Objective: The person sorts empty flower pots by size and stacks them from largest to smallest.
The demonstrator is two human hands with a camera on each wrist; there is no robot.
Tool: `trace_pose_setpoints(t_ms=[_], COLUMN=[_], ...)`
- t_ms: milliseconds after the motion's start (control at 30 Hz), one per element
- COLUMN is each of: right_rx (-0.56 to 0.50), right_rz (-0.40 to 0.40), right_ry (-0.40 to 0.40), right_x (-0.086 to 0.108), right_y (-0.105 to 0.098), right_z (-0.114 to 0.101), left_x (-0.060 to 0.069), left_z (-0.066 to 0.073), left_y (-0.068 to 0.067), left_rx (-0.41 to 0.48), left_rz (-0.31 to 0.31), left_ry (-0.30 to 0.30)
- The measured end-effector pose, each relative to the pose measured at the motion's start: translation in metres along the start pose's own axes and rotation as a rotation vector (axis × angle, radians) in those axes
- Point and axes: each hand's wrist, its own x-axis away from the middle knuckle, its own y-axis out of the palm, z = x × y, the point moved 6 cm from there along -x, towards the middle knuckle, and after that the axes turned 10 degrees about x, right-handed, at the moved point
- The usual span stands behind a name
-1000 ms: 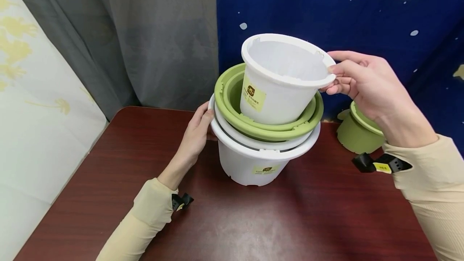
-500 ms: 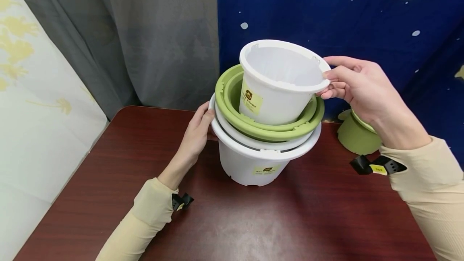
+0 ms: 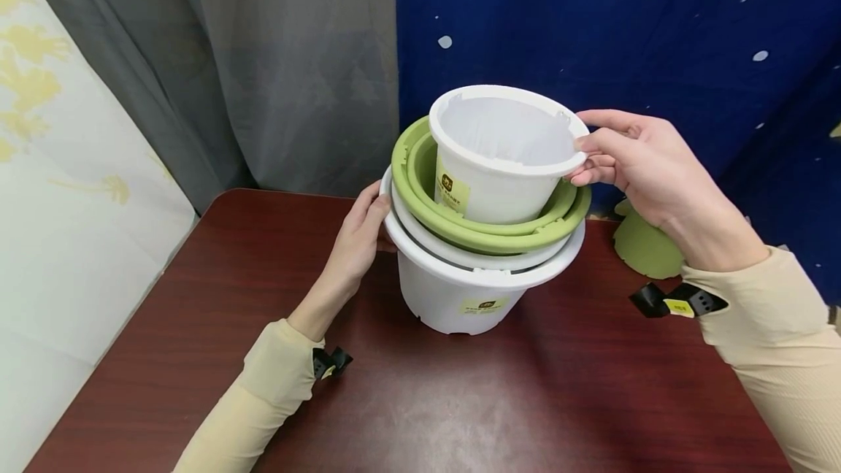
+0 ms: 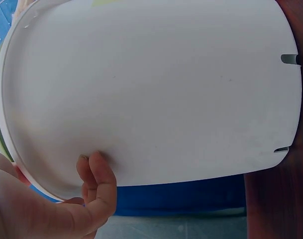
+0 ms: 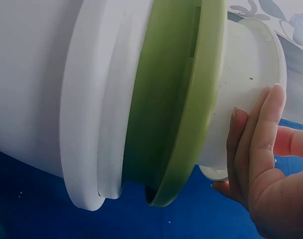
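Note:
A small white flower pot [image 3: 502,192] with a yellow label stands partly inside nested green flower pots [image 3: 489,241], its rim well above theirs and slightly tilted. My right hand [image 3: 647,163] pinches its rim at the right; in the right wrist view the fingers [image 5: 263,137] lie along its outer wall. The green pots sit in white ones, the outermost a large white flower pot [image 3: 453,305] on the table. On the left, my left hand [image 3: 355,239] grips that large pot's rim, thumb on top. In the left wrist view its curled fingers [image 4: 99,172] touch the outer wall beneath the rim.
Another green pot [image 3: 647,247] stands at the table's back right, partly hidden by my right forearm. Behind the dark red table [image 3: 420,400] hang a grey curtain [image 3: 302,71] and a blue starry curtain [image 3: 591,28].
The small white pot has come down and slightly left, deeper into the green pots, with my right hand on its rim. My left hand keeps its grip on the large pot.

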Motion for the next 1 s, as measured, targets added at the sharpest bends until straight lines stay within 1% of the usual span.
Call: trace_pose_setpoints(t_ms=[167,467,733,1000], right_rx=[0.001,0.052,0.057,0.114], right_rz=[-0.010,-0.032,-0.048,-0.067], right_ry=[0.009,0.042,0.042,0.065], right_x=[-0.001,-0.003,-0.003,-0.003], right_y=[0.002,0.004,0.005,0.010], right_z=[0.002,0.006,0.008,0.010], left_x=[-0.001,0.000,0.001,0.001], left_z=[-0.001,-0.001,0.000,-0.001], left_y=[0.001,0.001,0.001,0.001], left_rx=[0.002,0.011,0.010,0.010], left_rz=[0.003,0.002,-0.003,0.001], left_ry=[-0.003,-0.009,-0.001,-0.008])
